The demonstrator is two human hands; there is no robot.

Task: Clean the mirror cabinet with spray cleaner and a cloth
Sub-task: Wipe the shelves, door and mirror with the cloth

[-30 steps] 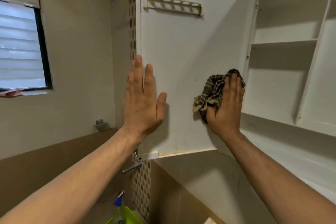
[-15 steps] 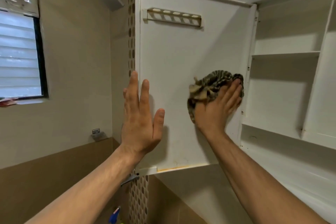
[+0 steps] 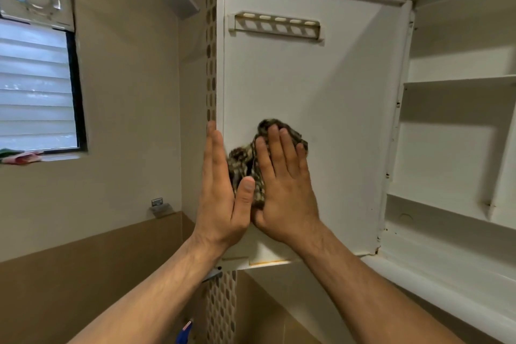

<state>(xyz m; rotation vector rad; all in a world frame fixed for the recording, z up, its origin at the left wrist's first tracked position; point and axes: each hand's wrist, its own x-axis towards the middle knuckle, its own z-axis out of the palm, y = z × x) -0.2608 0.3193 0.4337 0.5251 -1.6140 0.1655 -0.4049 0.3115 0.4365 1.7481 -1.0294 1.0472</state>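
Head view gives me the white cabinet (image 3: 458, 148) standing open, its shelves on the right. Its door (image 3: 321, 86) is swung out leftward, inner face toward me. I see the left hand (image 3: 220, 193) flat, fingers straight, along the door's free edge. The right hand (image 3: 284, 184), fingers spread straight, presses the patterned cloth (image 3: 243, 162) against the door's lower left, touching the left thumb.
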